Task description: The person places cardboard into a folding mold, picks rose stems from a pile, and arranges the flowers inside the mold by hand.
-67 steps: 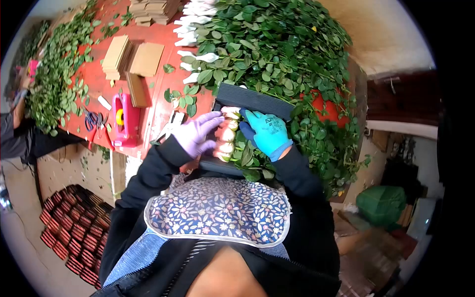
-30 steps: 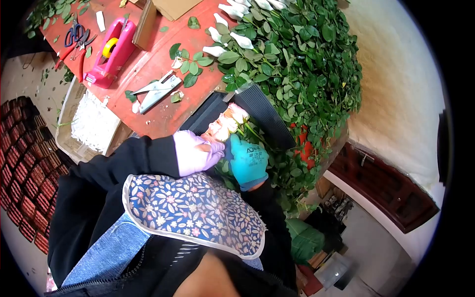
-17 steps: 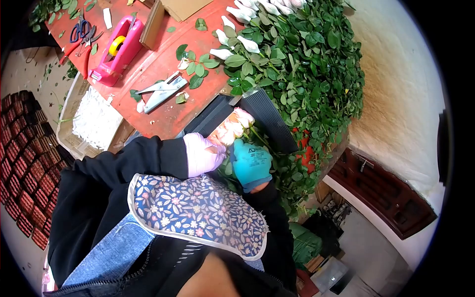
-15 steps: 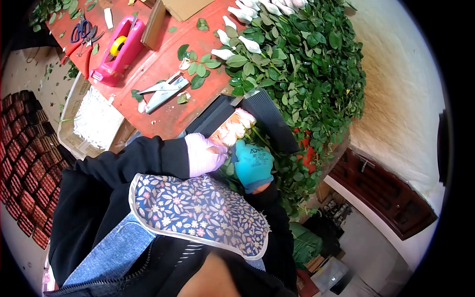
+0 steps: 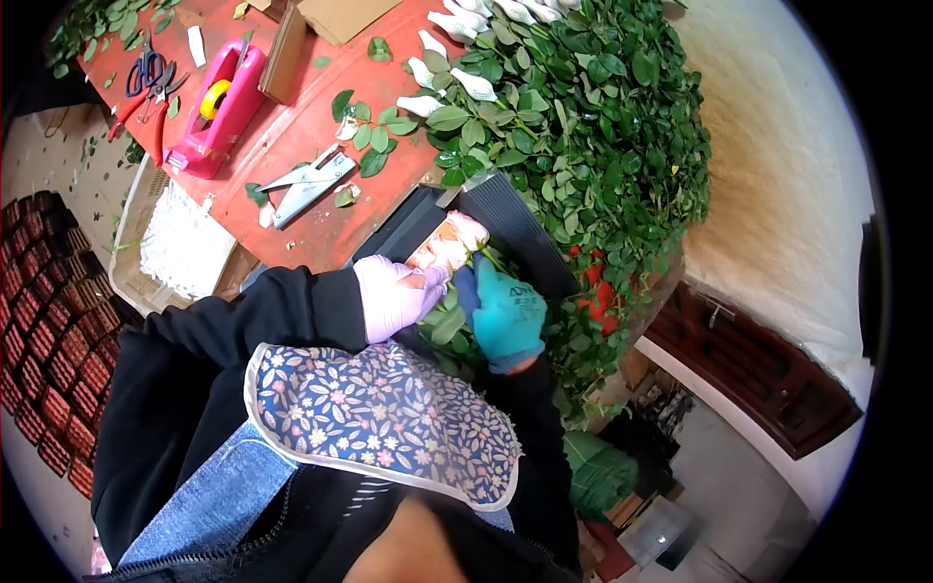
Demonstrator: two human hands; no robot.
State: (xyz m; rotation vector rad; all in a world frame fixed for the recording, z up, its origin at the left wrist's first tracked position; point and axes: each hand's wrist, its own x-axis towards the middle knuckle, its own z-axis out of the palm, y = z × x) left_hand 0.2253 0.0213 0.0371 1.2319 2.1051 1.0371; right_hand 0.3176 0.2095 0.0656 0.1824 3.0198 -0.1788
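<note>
Pale pink roses [image 5: 450, 243] lie with their heads together in a black ribbed holder [image 5: 515, 233] at the table's near edge. My left hand [image 5: 397, 296], in a light pink glove, is closed at the near side of the blooms, its fingers pressed against a rose. My right hand [image 5: 507, 316], in a teal glove with dark blue palm, is beside the stems and leaves just below the heads. Its fingers point up along them, partly spread, and the tips are partly hidden. Green leaves [image 5: 447, 325] show between both hands.
A silver stapler-like plier [image 5: 309, 188], a pink tape dispenser [image 5: 222, 109] and scissors [image 5: 146, 73] lie on the red table [image 5: 282, 146]. Leafy stems with white-wrapped heads [image 5: 474, 85] are heaped at right. A basket of white pieces [image 5: 185, 238] stands left.
My right hand has shifted slightly down and right, away from my left hand, with its fingers straighter and more dark palm showing. My left hand stays at the roses. The camera view has shifted slightly.
</note>
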